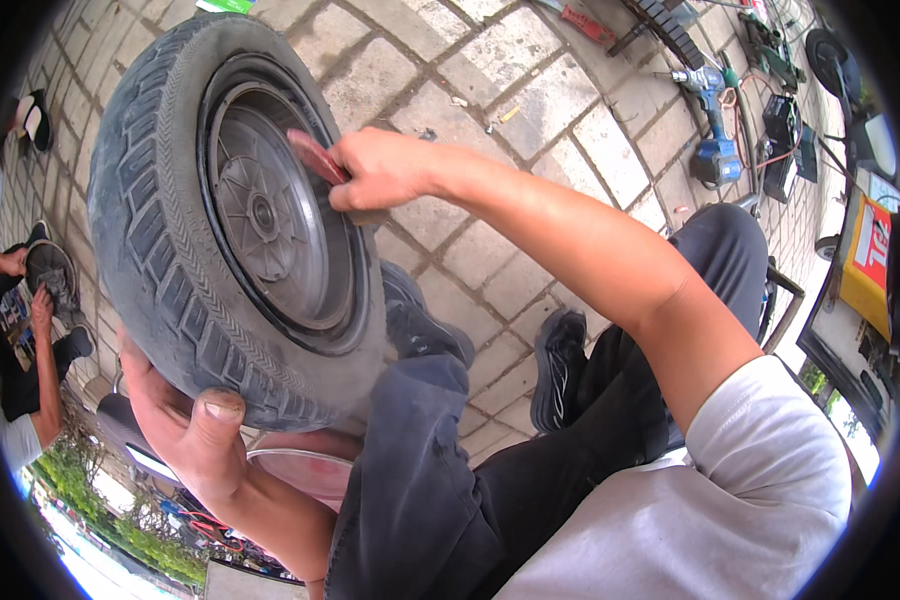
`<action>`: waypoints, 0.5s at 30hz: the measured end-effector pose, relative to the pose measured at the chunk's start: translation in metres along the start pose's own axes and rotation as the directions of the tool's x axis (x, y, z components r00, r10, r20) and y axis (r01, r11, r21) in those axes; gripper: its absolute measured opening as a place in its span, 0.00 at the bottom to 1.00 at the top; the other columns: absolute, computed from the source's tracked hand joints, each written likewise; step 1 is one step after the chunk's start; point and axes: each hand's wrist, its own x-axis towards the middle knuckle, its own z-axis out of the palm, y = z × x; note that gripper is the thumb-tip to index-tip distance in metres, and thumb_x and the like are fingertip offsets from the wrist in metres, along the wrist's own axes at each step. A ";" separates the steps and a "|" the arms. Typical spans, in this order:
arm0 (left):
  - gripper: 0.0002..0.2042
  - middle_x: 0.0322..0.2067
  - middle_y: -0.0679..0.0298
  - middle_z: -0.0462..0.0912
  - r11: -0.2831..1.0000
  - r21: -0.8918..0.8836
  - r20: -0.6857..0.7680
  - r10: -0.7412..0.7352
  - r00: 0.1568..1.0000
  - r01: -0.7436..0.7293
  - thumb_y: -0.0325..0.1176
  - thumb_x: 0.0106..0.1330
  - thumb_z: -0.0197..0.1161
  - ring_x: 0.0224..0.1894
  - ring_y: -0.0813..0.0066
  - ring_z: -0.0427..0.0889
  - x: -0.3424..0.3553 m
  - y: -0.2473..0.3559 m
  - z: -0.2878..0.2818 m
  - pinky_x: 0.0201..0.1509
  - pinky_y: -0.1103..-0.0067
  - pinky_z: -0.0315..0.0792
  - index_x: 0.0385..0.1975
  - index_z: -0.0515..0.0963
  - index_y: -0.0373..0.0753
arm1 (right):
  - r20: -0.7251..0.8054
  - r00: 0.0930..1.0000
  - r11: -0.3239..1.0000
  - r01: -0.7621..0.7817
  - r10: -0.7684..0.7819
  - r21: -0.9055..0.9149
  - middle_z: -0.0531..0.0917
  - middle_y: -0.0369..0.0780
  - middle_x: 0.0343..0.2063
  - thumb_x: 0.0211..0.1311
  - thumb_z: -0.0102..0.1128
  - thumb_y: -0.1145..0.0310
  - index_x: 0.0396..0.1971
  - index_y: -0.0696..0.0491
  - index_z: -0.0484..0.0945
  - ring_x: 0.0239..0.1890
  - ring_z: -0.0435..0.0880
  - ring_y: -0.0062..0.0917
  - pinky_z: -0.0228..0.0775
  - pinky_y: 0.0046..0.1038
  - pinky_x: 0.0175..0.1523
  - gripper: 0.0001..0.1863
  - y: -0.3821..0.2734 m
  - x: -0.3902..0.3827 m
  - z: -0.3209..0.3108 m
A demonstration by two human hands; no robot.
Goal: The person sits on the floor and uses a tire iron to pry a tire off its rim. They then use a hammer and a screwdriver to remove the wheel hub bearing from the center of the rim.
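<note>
A scooter-sized wheel (180,215) with a dark, dusty tyre and a grey metal hub (262,210) stands tilted before me, its open side turned right. My left hand (195,430) grips the tread at the lower edge, thumb up on the rubber; some of its fingers are hidden behind the tyre. My right hand (385,172) is closed around a flat reddish piece (315,157), whose exact kind I cannot make out. That piece reaches into the rim's hollow near its upper right inner edge. Whether it touches the metal is unclear.
A blue cordless power tool (715,130) lies on the paving (510,80) at the right, near cables and dark parts. A pinkish round container (310,470) is below the wheel. At far left another person's hands (42,305) hold a round dark part.
</note>
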 end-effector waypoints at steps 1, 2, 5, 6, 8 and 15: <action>0.53 0.55 0.50 0.71 1.000 -0.001 0.005 -0.002 1.000 0.002 0.49 0.41 0.79 0.57 0.61 0.73 -0.001 0.000 0.001 0.63 0.71 0.63 0.63 0.58 0.24 | 0.011 0.999 0.999 0.031 -0.030 -0.025 0.82 0.52 0.26 0.49 0.60 0.64 0.27 0.57 0.81 0.36 0.83 0.44 0.74 0.40 0.43 0.12 0.006 -0.002 0.008; 0.53 0.55 0.50 0.71 1.000 -0.002 0.011 -0.002 1.000 0.002 0.49 0.41 0.79 0.57 0.61 0.73 -0.001 0.001 0.002 0.62 0.71 0.63 0.63 0.58 0.24 | -0.018 0.993 0.992 0.118 -0.119 -0.042 0.82 0.51 0.27 0.49 0.60 0.65 0.29 0.57 0.81 0.36 0.82 0.45 0.74 0.41 0.43 0.11 0.016 -0.005 0.018; 0.52 0.56 0.50 0.71 1.000 0.004 0.010 0.002 1.000 -0.002 0.49 0.41 0.79 0.57 0.61 0.73 -0.001 0.001 0.003 0.63 0.71 0.63 0.63 0.59 0.24 | -0.063 0.919 0.918 0.382 -0.389 -0.102 0.80 0.47 0.33 0.49 0.58 0.73 0.32 0.55 0.80 0.37 0.81 0.46 0.73 0.42 0.45 0.09 0.036 -0.016 0.043; 0.52 0.56 0.50 0.71 1.000 0.008 0.007 0.002 1.000 -0.002 0.49 0.41 0.79 0.57 0.61 0.73 -0.001 0.001 0.002 0.63 0.71 0.63 0.63 0.59 0.24 | -0.039 0.915 0.911 0.394 -0.401 -0.125 0.80 0.46 0.33 0.49 0.59 0.72 0.32 0.55 0.80 0.37 0.81 0.46 0.73 0.42 0.45 0.08 0.037 -0.019 0.047; 0.52 0.56 0.50 0.71 1.000 0.016 0.008 -0.001 1.000 0.001 0.49 0.41 0.79 0.57 0.61 0.73 -0.001 0.002 0.002 0.63 0.71 0.63 0.63 0.59 0.24 | 0.005 0.907 0.893 0.415 -0.420 -0.175 0.79 0.45 0.34 0.49 0.60 0.71 0.30 0.55 0.79 0.38 0.81 0.45 0.73 0.43 0.46 0.08 0.037 -0.023 0.051; 0.54 0.61 0.49 0.66 0.995 0.098 0.090 0.000 0.996 -0.009 0.55 0.47 0.75 0.63 0.60 0.67 -0.002 0.002 0.000 0.67 0.69 0.57 0.66 0.54 0.24 | -0.051 0.742 0.655 0.556 -0.669 -0.512 0.76 0.35 0.28 0.52 0.58 0.63 0.24 0.50 0.80 0.37 0.79 0.28 0.68 0.31 0.44 0.07 0.050 -0.023 0.067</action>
